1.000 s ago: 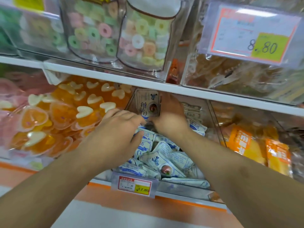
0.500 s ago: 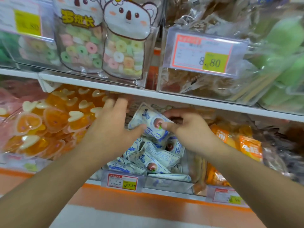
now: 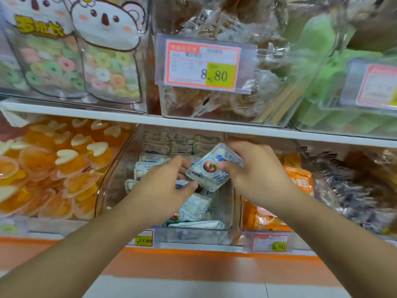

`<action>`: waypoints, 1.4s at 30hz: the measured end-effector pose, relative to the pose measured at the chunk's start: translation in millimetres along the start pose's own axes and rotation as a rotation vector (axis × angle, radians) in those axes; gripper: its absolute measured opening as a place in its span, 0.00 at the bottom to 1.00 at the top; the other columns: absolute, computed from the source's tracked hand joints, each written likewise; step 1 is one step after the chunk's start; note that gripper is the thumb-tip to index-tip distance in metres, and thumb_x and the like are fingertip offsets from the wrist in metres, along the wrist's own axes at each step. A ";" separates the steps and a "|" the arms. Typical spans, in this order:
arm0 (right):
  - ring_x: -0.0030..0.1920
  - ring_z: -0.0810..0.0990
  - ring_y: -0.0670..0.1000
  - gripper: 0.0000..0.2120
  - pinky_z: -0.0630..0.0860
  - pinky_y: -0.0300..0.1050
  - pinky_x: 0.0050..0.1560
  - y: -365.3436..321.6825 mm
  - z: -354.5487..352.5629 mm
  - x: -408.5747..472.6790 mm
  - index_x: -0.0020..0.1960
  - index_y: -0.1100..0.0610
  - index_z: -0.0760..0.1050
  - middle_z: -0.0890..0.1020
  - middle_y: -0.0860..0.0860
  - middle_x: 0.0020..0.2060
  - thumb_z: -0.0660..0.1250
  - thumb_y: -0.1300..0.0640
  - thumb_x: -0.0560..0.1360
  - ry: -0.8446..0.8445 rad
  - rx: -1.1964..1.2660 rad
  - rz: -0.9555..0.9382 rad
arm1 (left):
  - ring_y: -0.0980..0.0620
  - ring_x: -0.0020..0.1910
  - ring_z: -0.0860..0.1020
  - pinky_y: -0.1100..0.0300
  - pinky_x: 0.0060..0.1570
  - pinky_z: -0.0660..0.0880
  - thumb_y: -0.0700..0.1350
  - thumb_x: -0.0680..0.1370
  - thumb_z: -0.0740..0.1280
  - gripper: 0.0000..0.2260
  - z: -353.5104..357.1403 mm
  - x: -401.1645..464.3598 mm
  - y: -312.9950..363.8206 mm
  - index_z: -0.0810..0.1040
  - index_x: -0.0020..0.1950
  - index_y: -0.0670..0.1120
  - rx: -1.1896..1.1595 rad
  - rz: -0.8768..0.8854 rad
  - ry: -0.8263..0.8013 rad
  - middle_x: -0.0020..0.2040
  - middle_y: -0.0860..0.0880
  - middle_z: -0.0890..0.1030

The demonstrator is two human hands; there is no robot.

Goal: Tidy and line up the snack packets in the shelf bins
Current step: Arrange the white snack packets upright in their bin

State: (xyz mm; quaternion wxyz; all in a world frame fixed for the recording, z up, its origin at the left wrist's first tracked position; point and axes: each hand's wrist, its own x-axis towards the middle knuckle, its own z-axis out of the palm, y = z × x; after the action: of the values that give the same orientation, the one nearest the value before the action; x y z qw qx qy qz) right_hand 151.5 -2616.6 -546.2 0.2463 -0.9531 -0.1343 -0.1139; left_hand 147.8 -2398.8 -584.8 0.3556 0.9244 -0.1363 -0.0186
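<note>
A clear plastic bin (image 3: 231,203) on the lower shelf holds several white-and-blue snack packets; some stand in rows at the back (image 3: 171,145), others lie loose at the front (image 3: 197,206). My right hand (image 3: 255,175) pinches one white-and-blue packet (image 3: 211,168) above the bin, tilted, its round fruit picture facing me. My left hand (image 3: 165,188) is just left of that packet, fingers curled, fingertips at its lower left edge. Whether it grips the packet or one beneath it is hidden.
Heart-shaped orange jelly cups (image 3: 53,168) fill the bin to the left, orange packets (image 3: 298,179) the bin to the right. The white shelf board (image 3: 193,123) hangs low over the bin. Above it stand ring-candy bags (image 3: 103,61) and an 8.80 price tag (image 3: 204,63). A 17.80 tag (image 3: 144,239) fronts the bin.
My right hand has pulled a packet from the back of the bin and lifted it forward. My left hand has shifted right, toward that packet. The camera has tilted upward.
</note>
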 end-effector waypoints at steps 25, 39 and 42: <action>0.59 0.80 0.56 0.20 0.73 0.50 0.60 -9.3 30.4 13.9 0.68 0.49 0.76 0.83 0.51 0.56 0.73 0.51 0.76 -0.165 -0.421 -0.115 | 0.52 0.56 0.71 0.53 0.52 0.74 0.39 0.72 0.77 0.23 -13.4 15.8 -29.2 0.70 0.57 0.57 0.569 0.099 0.094 0.55 0.57 0.75; 0.56 0.80 0.57 0.17 0.78 0.53 0.60 1.3 29.0 8.8 0.62 0.52 0.77 0.82 0.51 0.54 0.71 0.58 0.74 -0.117 -0.269 -0.120 | 0.63 0.48 0.79 0.58 0.48 0.77 0.63 0.77 0.69 0.07 6.5 4.0 -2.6 0.83 0.53 0.66 0.491 0.224 -0.405 0.46 0.66 0.84; 0.53 0.80 0.54 0.16 0.79 0.53 0.59 3.8 27.7 5.7 0.63 0.53 0.78 0.82 0.51 0.55 0.70 0.59 0.75 -0.130 -0.245 -0.109 | 0.61 0.45 0.79 0.59 0.42 0.74 0.58 0.79 0.68 0.06 11.0 5.8 -5.1 0.84 0.51 0.61 0.522 0.236 -0.372 0.42 0.63 0.83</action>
State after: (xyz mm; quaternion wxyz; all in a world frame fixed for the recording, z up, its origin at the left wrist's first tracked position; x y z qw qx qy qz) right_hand 162.2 -2604.8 -569.9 0.1124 -0.9726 -0.1868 -0.0806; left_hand 153.2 -2404.0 -596.1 0.0759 0.9428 -0.3052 -0.1103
